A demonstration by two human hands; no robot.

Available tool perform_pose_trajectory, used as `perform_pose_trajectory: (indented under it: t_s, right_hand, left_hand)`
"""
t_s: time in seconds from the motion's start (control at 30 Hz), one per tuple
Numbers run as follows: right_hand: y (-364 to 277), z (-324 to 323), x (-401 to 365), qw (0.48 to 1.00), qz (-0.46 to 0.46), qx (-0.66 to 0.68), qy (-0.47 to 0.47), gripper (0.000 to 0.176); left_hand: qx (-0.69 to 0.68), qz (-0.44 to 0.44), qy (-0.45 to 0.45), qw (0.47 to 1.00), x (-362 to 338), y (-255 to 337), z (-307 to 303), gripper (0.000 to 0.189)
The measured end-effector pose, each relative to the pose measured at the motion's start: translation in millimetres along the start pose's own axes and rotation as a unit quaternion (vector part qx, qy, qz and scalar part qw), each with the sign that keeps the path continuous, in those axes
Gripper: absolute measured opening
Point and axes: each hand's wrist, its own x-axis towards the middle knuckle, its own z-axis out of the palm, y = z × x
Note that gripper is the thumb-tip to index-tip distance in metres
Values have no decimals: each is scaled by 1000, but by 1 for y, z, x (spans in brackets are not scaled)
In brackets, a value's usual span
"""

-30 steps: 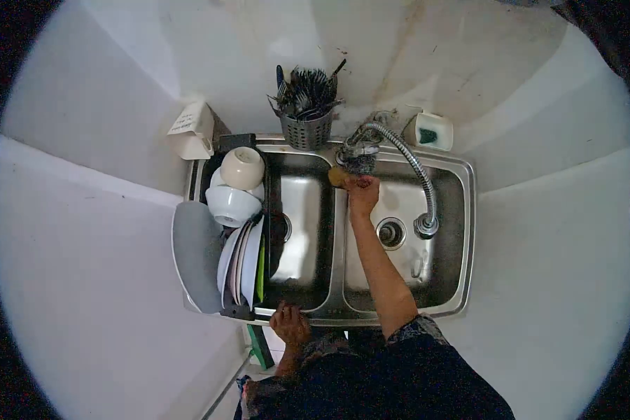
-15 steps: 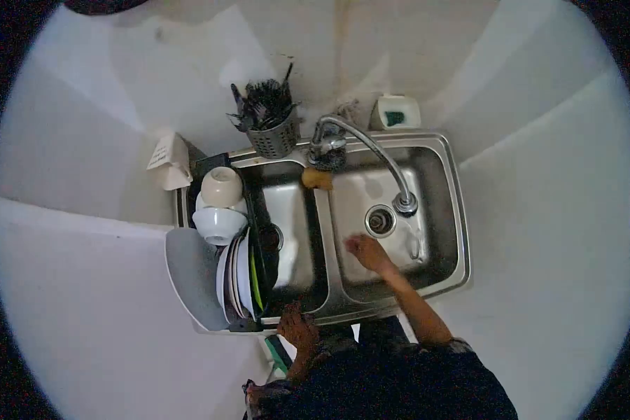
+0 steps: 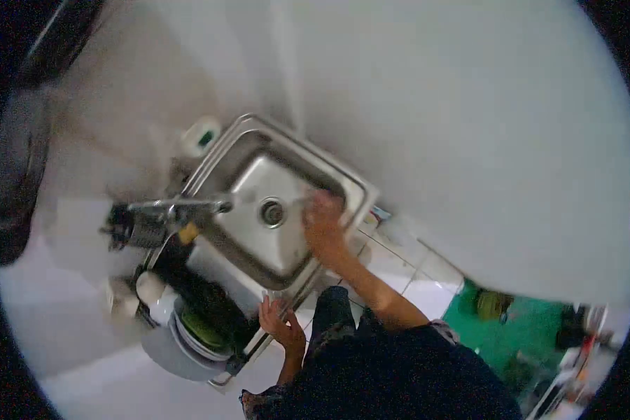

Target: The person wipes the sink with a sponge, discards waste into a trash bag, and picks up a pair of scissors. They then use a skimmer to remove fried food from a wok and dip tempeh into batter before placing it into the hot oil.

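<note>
My right hand (image 3: 324, 227) is over the right part of the steel sink basin (image 3: 248, 241), right of the drain (image 3: 271, 212). Motion smears its fingers. My left hand (image 3: 281, 327) rests at the sink's front edge with its fingers spread and nothing in them. The faucet (image 3: 182, 203) reaches over the basin from the left. A yellow sponge (image 3: 188, 233) lies by the faucet's base. Plates (image 3: 203, 336) and white bowls (image 3: 159, 301) stand in a rack at the lower left.
A cutlery holder (image 3: 147, 231) stands behind the sink. A white container (image 3: 201, 136) with a green pad is at the back corner. At the right are floor tiles (image 3: 392, 262), a green floor area (image 3: 472, 318) and a cluttered shelf (image 3: 567, 378).
The view has turned, so the sink appears rotated and the floor at the right shows. My right hand has moved to the other side of the drain. My left hand's fingers now show spread.
</note>
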Motion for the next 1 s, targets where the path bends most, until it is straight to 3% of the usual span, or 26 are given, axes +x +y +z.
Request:
perform_pose_trajectory:
  t_s: [0.03, 0.1, 0.17, 0.2, 0.23, 0.27, 0.3, 0.33, 0.4, 0.43, 0.5, 0.53, 0.6, 0.67, 0.73, 0.77, 0.83, 0.9, 0.97, 1.0]
  right_hand:
    - [4, 24, -16, 978, -41, -172, 107, 55]
    - [-17, 20, -77, 977, -4, 173, 127, 53]
    - [-9, 29, -133, 989, -56, 133, 36, 44]
    - [-4, 38, -171, 987, -38, 133, 83, 38]
    - [6, 47, -212, 983, -24, 126, 130, 33]
    - [17, 40, -252, 984, 56, 163, 35, 33]
    - [34, 31, -287, 968, 128, 207, -62, 33]
    - [44, 51, -340, 965, 180, 186, -36, 32]
    - [60, 102, -454, 944, 300, 137, -30, 30]
    - [58, 118, -507, 922, 368, 110, -52, 29]
    - [52, 128, -608, 859, 482, 140, -104, 27]
    - [48, 129, -647, 819, 525, 194, -128, 29]
    - [39, 133, -722, 764, 582, 249, -125, 32]
    - [23, 147, -778, 707, 641, 297, -33, 38]
    - [19, 150, -810, 660, 675, 330, 2, 42]
    - [17, 145, -820, 643, 692, 328, 16, 41]
    - [26, 145, -837, 610, 719, 329, 40, 40]
    - [37, 153, -855, 600, 707, 335, 166, 39]
    - [56, 153, -866, 578, 713, 353, 183, 39]
    - [63, 150, -878, 569, 709, 370, 192, 39]
  left_hand:
    - [86, 88, -35, 992, -2, 4, 2, 38]
    - [62, 124, -82, 987, -12, 25, 6, 38]
    - [45, 178, -145, 972, -36, 19, 21, 40]
    - [36, 200, -173, 964, -50, 19, 29, 40]
    - [44, 201, -277, 938, -66, 21, 38, 41]
    - [57, 200, -376, 903, -84, 18, 47, 42]
    - [124, 232, -415, 871, -98, -2, 68, 39]
    - [120, 253, -428, 859, -118, -8, 78, 39]
    - [143, 165, -658, 721, -158, -9, 94, 37]
    - [149, 183, -672, 702, -178, -26, 99, 37]
    - [126, 231, -779, 569, -218, -60, 112, 39]
    - [132, 248, -788, 548, -231, -62, 123, 39]
    - [104, 435, -711, 543, -261, -41, 151, 43]
    - [120, 426, -749, 493, -287, 1, 174, 44]
    - [137, 114, -851, 493, -325, 68, 189, 43]
    - [161, 102, -865, 463, -331, 40, 225, 41]
    - [176, 159, -872, 429, -370, 108, 231, 40]
    - [185, 212, -874, 397, -408, 138, 253, 39]
    - [182, 76, -908, 369, -440, 145, 288, 40]
    - [187, 85, -910, 360, -454, 152, 302, 40]
